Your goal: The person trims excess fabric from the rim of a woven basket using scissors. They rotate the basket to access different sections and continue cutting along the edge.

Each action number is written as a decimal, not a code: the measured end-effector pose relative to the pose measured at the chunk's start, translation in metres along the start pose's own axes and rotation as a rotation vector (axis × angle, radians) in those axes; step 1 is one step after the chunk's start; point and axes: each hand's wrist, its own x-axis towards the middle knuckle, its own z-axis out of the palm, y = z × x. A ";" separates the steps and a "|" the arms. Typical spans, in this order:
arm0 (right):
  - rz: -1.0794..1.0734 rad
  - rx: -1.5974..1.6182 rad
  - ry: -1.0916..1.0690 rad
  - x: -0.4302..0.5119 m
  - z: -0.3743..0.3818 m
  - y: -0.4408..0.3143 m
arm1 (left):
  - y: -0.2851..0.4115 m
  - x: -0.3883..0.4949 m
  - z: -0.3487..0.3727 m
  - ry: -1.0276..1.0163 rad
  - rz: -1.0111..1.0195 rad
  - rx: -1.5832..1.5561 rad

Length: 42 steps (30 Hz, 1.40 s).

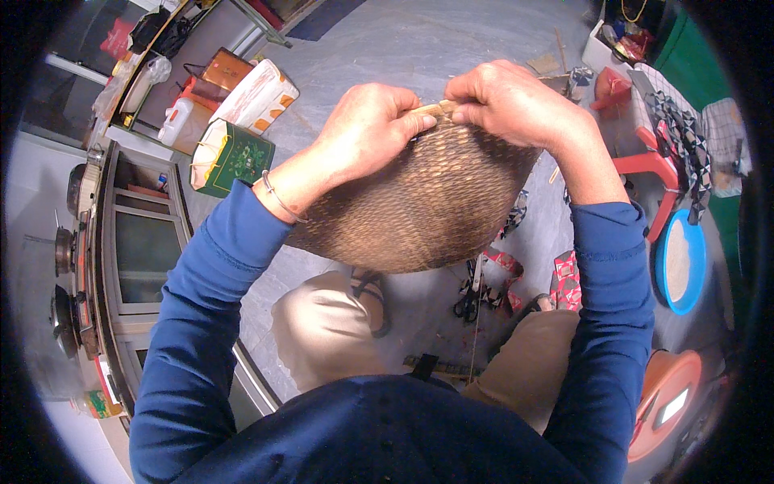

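Note:
In front of me hangs a woven basketry piece (417, 199), brown with lighter tan strands, its curved lower edge above the floor between my knees. My left hand (375, 127) pinches a pale bamboo-like strip (428, 111) along the far rim, thumb on top. Close beside it, my right hand (502, 103) grips the same rim between thumb and fingers. The two thumbs are only a small gap apart. The inside and far side of the woven piece are hidden from this angle.
A green gift bag (242, 151), a white carton (257, 94) and a plastic jug (181, 124) stand at left. Scissors (465, 305) and patterned fabric strips (508, 272) lie on the floor. At right are a red stool (659, 163), a blue basin (698, 260) and an orange stool (659, 417).

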 end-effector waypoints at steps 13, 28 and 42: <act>-0.032 -0.064 0.032 0.000 0.006 -0.001 | 0.007 0.001 -0.006 -0.048 0.001 0.022; 0.012 -0.076 0.009 -0.003 0.004 -0.003 | -0.003 0.017 -0.003 -0.191 -0.048 -0.123; 0.022 -0.004 -0.036 -0.001 -0.002 0.000 | -0.006 0.018 -0.002 -0.220 -0.076 -0.163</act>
